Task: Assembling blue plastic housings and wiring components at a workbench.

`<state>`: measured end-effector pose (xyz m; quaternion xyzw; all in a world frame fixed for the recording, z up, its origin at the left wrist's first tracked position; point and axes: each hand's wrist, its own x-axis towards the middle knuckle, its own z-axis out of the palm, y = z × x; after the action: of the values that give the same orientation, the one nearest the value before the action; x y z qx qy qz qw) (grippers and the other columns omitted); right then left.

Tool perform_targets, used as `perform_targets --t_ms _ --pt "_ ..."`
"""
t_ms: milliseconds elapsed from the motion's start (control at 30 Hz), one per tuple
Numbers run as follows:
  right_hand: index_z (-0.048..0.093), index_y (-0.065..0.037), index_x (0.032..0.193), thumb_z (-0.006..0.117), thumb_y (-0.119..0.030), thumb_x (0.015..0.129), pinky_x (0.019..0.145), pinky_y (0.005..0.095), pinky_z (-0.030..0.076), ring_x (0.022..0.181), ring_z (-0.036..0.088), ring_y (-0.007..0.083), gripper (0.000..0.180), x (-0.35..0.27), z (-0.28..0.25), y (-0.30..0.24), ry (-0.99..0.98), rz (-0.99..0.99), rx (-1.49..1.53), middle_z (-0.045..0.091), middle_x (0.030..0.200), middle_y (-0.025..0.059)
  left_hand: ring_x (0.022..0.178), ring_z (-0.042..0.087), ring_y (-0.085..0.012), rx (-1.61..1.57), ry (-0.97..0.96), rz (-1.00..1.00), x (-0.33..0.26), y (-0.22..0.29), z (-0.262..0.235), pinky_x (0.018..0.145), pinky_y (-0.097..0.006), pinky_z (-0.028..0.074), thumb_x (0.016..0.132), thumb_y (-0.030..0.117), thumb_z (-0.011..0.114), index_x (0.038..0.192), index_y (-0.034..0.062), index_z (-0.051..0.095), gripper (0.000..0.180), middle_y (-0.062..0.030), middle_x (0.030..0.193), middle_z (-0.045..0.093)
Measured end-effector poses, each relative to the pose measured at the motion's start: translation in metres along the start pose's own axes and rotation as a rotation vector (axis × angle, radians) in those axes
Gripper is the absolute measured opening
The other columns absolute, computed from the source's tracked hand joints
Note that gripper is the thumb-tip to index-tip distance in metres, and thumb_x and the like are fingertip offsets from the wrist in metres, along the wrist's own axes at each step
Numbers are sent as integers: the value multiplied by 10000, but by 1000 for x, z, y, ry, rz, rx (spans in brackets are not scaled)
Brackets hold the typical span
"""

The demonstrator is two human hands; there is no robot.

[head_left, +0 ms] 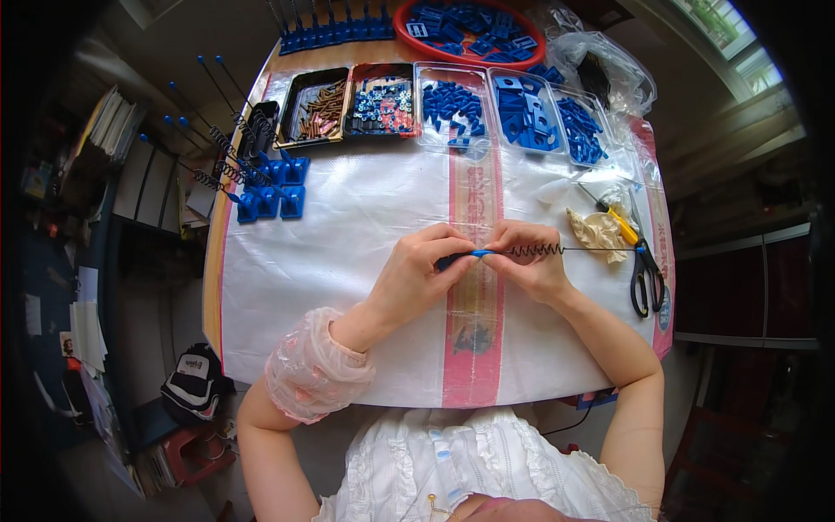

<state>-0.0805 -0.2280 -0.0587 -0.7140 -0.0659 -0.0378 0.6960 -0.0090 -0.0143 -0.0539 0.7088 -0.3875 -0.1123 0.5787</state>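
Note:
In front of me, over the middle of the table, my left hand (426, 261) pinches a small blue plastic piece (480, 253) between thumb and fingers. A thin black rod with a spring coil (539, 250) runs rightward from it and ends in a blue tip (641, 250). My right hand (529, 259) is closed on the rod's near end, its fingertips against the blue piece. Fingers partly hide where the two parts meet. Below the blue tip lie black-handled scissors (645, 283), and close by are a yellow-handled screwdriver (624, 226) and a crumpled beige paper (598, 233).
Along the back stand trays of brass-coloured screws (323, 111), nuts (380, 103), small blue parts (452, 106) and blue plates (524, 117). Behind them is a red basin (537, 54) of blue pieces. Blue bases with upright spring rods (271, 196) stand at the left edge.

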Motion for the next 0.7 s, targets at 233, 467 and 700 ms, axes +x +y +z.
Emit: perform_targets --t_ms 233,467,700 --pt "668 34 871 743 64 857 635 198 444 770 579 48 82 1 2 0 1 -14 20 645 878 35 713 686 -118 -24 -15 -40 0 2 -1 606 -228 561 904 -29 694 1043 -46 729 145 -78 970 691" --pt "662 36 877 740 65 864 639 198 456 780 587 50 84 -1 1 6 2 -31 65 645 890 41 719 687 -110 -80 -36 -104 1 7 -2 599 -219 564 905 -16 703 1041 -44 732 142 -73 968 696" --pt "667 36 879 733 74 865 628 203 452 764 580 54 78 0 0 6 -8 -97 33 644 900 47 730 687 -133 62 6 24 2 5 -1 610 -239 535 883 -10 729 1032 -22 738 150 -79 950 697"
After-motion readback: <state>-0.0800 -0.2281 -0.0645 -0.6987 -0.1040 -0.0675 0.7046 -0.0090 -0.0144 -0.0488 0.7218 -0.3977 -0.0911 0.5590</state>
